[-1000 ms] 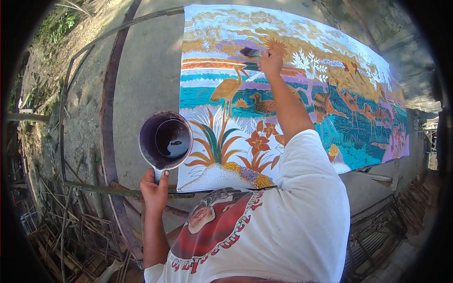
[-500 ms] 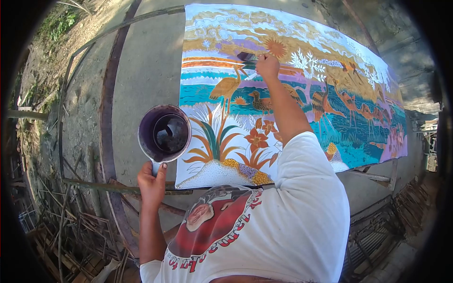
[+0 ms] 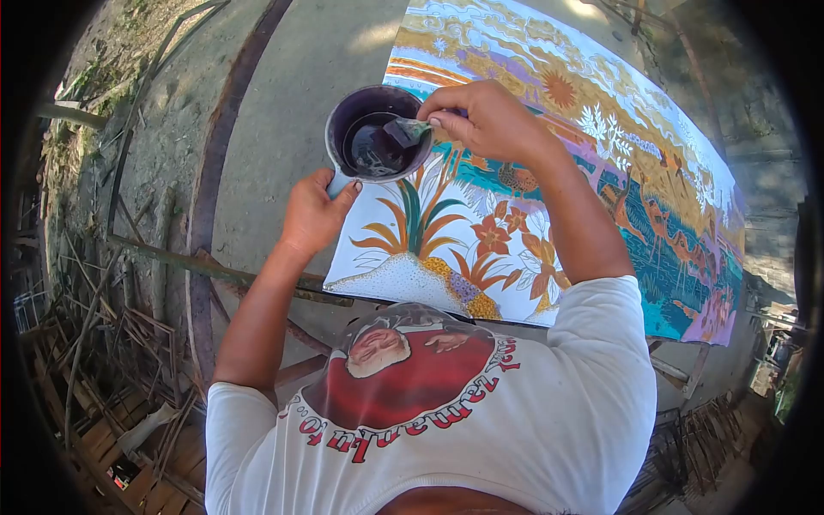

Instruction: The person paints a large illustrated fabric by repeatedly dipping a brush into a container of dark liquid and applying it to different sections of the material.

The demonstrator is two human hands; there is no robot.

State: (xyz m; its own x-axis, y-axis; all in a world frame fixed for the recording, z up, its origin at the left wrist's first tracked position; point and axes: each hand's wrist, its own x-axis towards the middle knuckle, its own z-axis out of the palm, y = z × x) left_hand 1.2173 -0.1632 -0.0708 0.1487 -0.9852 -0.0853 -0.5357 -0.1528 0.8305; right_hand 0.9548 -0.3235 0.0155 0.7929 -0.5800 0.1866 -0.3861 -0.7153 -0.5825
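My left hand [image 3: 319, 212] is closed around the pale handle of a saucepan [image 3: 355, 110], holding it level over the left edge of a painted cloth [image 3: 390, 281]. Dark purple liquid [image 3: 367, 154] lies in the pan. Between the thumb and fingers of my right hand [image 3: 485, 122] is a flat, wide paintbrush [image 3: 405, 131]. Its dark head is inside the pan, right at the liquid. The cloth shows birds, teal water, orange flowers [image 3: 491, 235] and a brown sun [image 3: 559, 88], with some outlined leaves left white.
A wooden rail [image 3: 219, 142] runs upright in view to the left, and a crossbar [image 3: 184, 259] passes near my left forearm. The cloth stretches far to the right above a concrete floor [image 3: 283, 112]. Loose sticks [image 3: 142, 369] are piled at lower left.
My right hand has brought the brush from the cloth's upper part down and left into the saucepan. My left hand has raised the pan rightward, over the cloth's edge. The view has shifted.
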